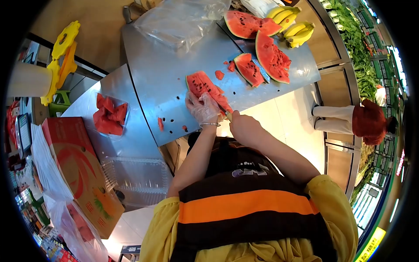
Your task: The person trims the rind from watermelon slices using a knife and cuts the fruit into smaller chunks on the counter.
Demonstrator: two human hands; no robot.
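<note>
A watermelon piece (200, 84) with dark seeds lies near the front edge of the metal table (161, 78). My left hand (203, 108), in a clear plastic glove, holds this piece from the near side. Closed around the handle of a knife (228, 115) is my right hand (245, 127); the blade is against the piece's right end, partly hidden by red flesh. To the right lie a smaller wedge (249, 70) and two larger cuts (273, 59) (248, 24). Red scraps and seeds are scattered around.
Cut watermelon (109, 114) sits in a clear tray at left, above an empty clear container (135, 174). A carton (83, 174) stands at lower left. Plastic bags (179, 22) and bananas (299, 34) lie at the back. A person in red (369, 122) stands at right.
</note>
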